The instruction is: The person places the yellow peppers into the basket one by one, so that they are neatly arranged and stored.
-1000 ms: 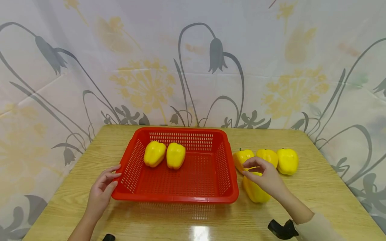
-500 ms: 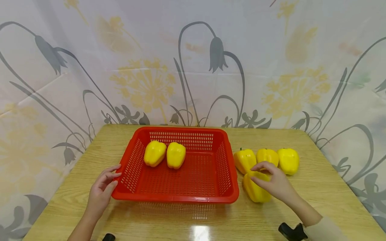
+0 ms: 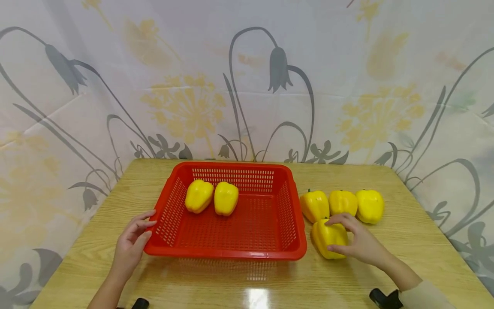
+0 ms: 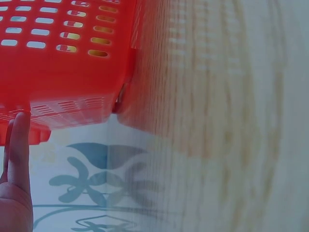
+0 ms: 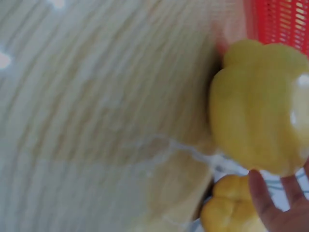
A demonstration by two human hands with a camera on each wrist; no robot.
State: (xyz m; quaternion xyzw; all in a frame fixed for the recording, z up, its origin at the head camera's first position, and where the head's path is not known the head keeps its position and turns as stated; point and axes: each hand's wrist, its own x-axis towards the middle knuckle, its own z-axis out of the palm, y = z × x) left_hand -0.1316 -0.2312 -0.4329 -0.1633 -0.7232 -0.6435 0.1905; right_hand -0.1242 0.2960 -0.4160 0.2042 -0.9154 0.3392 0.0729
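A red perforated plastic basket [image 3: 247, 254] stands mid-table with two yellow bell peppers inside, a left one [image 3: 199, 196] and a right one [image 3: 226, 198]. At its left rim my left hand [image 3: 129, 246] rests its fingertips; in the left wrist view the fingers [image 4: 19, 150] lie straight against the basket end. My right hand [image 3: 360, 240] is at the nearest loose yellow bell pepper [image 3: 327, 238], thumb and fingers spread over its right side. The right wrist view shows fingertips [image 5: 260, 188] at that pepper's [image 5: 260, 106] edge; no firm hold shows.
Behind the right hand, a row of yellow bell peppers lies on the wooden table [image 3: 216, 283]: left [image 3: 314, 206], middle [image 3: 342, 201] and right [image 3: 369, 206]. A patterned cloth [image 3: 247, 86] hangs beyond the table's back edge.
My right hand has moved right and toward me, from over the row's left pepper down to the nearest loose pepper. The left hand and the basket stay in place.
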